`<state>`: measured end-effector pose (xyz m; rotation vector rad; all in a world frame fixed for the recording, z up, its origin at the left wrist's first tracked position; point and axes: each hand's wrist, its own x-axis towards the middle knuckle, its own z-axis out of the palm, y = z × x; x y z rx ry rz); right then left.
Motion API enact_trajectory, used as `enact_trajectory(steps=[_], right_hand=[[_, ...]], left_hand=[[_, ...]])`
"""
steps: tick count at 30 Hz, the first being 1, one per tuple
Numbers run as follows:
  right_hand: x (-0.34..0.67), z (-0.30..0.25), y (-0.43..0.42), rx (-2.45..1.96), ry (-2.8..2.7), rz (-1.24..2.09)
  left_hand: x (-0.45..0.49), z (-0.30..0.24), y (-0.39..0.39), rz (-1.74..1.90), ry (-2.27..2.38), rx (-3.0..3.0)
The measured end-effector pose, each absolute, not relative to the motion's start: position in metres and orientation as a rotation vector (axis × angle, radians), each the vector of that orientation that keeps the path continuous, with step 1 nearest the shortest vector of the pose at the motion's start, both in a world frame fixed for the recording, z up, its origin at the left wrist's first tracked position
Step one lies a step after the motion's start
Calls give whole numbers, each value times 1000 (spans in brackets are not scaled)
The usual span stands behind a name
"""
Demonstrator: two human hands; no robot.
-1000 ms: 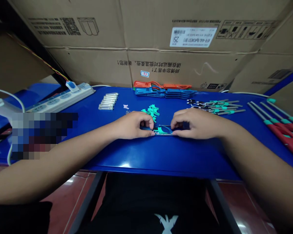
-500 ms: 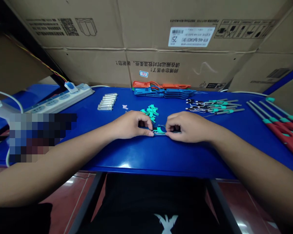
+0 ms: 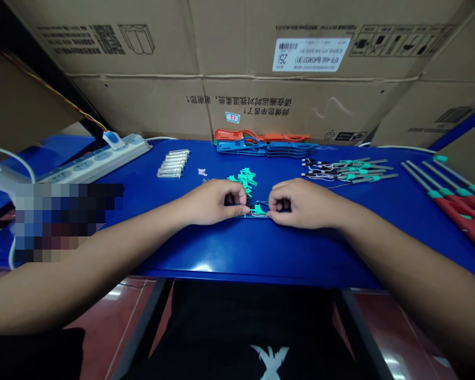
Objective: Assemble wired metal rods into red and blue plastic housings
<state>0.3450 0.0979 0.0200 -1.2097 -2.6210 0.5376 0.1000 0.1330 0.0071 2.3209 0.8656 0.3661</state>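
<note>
Between my two hands, near the middle of the blue table, lies a small blue plastic casing (image 3: 254, 216) holding a green trigger-like piece (image 3: 258, 209) and thin wires. My left hand (image 3: 211, 203) is closed at its left end, thumb and forefinger pinching beside a small black part (image 3: 252, 208). At the opposite end my right hand (image 3: 301, 203) pinches the casing, fingers curled and thumb tip against its edge. Both hands hide much of the casing. Just beyond them sits a pile of loose green pieces (image 3: 245, 179).
Orange (image 3: 233, 135) and blue casings (image 3: 269, 149) are stacked against the cardboard box (image 3: 154, 100). Clear-cased cylinders (image 3: 173, 163) and a power strip (image 3: 103, 158) lie left. To the right are metal rods with wires (image 3: 352, 171) and red-handled rods (image 3: 459, 203).
My left thumb has shifted slightly along the casing, by the black part. The rod end seen under my right hand is now hidden. Both hands keep their pinch.
</note>
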Motion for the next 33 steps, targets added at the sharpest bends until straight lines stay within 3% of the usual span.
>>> enact_trajectory(steps=[11, 24, 28, 33], right_hand=[[356, 32, 99, -1207, -2589, 395], [435, 51, 132, -1693, -2249, 110], [444, 54, 131, -1665, -2315, 150], [424, 56, 120, -1425, -2675, 512]], left_hand=[[98, 12, 134, 346, 801, 2375], [94, 6, 139, 299, 828, 2286], [94, 9, 137, 294, 816, 2271], [95, 12, 135, 338, 812, 2351]])
